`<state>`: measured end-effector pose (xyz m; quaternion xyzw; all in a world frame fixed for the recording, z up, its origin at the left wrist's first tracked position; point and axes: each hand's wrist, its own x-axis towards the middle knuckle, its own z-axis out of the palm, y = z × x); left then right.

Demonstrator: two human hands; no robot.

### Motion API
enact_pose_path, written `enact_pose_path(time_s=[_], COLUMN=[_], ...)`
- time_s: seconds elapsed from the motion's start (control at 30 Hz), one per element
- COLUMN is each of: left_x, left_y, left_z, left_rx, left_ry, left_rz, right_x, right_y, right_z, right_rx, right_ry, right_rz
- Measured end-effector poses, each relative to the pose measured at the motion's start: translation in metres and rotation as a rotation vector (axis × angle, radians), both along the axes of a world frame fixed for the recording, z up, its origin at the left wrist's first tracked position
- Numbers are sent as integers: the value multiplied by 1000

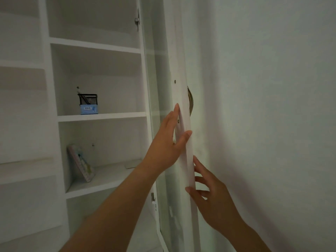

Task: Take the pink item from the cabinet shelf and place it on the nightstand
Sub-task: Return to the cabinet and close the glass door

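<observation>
A pink flat item point(81, 163) with a pale pattern leans against the left wall of a lower shelf in the white cabinet point(101, 116). The cabinet's glass door point(179, 73) stands swung open to the right, edge-on to me. My left hand point(168, 140) lies flat on the door's inner side, fingers stretched, thumb at the door's edge. My right hand point(209, 193) is lower, on the outer side of the door's edge, fingers apart and touching it. Neither hand holds an object. The nightstand is out of view.
A black mesh pen holder point(87, 99) stands behind a small blue box point(89, 109) on the shelf above. A flat white object point(131, 163) lies on the pink item's shelf. A metal door handle point(190, 100) shows behind the door's edge. A pale wall point(272, 106) fills the right.
</observation>
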<state>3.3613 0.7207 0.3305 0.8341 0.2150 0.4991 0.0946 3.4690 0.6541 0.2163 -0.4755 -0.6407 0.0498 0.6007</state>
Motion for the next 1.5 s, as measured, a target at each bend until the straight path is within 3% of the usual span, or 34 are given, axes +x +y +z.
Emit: enact_pose_path(time_s=[0.33,0.6,0.93,1.5], left_x=[-61,-116,-180,-296], left_y=[5,18,45,129], left_z=[-2,-1,-10,-18], left_rx=[-179,-205,-171,-192], left_ry=[-111,-154,-191,-153], left_rz=[-169,-206,-95,268], right_x=[-35,-78,-138,-255], right_y=[11,38,71,184], right_z=[0,-9,-10,-24], right_rx=[-30,39,90,16], right_ry=[-88,-152,-322,-393], right_rz=[148,207,171,76])
